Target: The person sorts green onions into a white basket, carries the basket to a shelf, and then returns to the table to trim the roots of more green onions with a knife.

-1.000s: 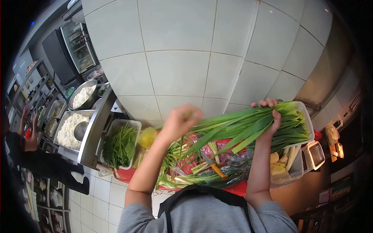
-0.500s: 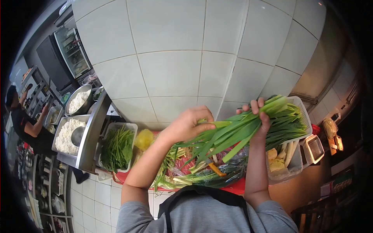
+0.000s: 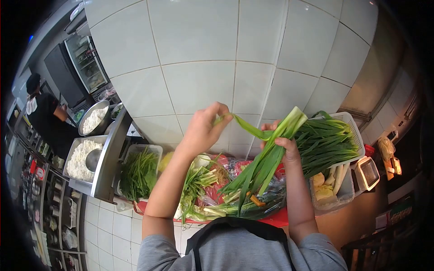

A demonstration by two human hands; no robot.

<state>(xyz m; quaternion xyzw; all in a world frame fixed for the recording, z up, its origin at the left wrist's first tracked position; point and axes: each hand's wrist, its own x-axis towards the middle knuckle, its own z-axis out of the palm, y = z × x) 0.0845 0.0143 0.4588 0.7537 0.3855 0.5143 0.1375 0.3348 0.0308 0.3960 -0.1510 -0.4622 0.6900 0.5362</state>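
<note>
A bundle of leeks [image 3: 266, 153] is gripped in my right hand [image 3: 285, 147], pale ends up and to the right, long green leaves hanging toward the table. My left hand [image 3: 209, 124], fingers closed in a pinch, holds the end of a single leek leaf [image 3: 246, 127] stretched across to the bundle. Beneath both hands, trimmed greens [image 3: 199, 180] lie on red and clear plastic. The orange handle [image 3: 257, 200] of a tool pokes out among them; its other end is hidden.
On the right stands a white basket [image 3: 360, 141] of leeks beside a bin [image 3: 348, 196] of pale roots. A basket [image 3: 159, 153] of leafy greens and a metal shelf [image 3: 108, 167] with pans of white powder are on the left. A co-worker [image 3: 49, 115] stands far left.
My left hand has moved up and left, drawing a leaf out from the bundle. My right hand has shifted lower and left, tilting the leeks more upright. The co-worker has turned.
</note>
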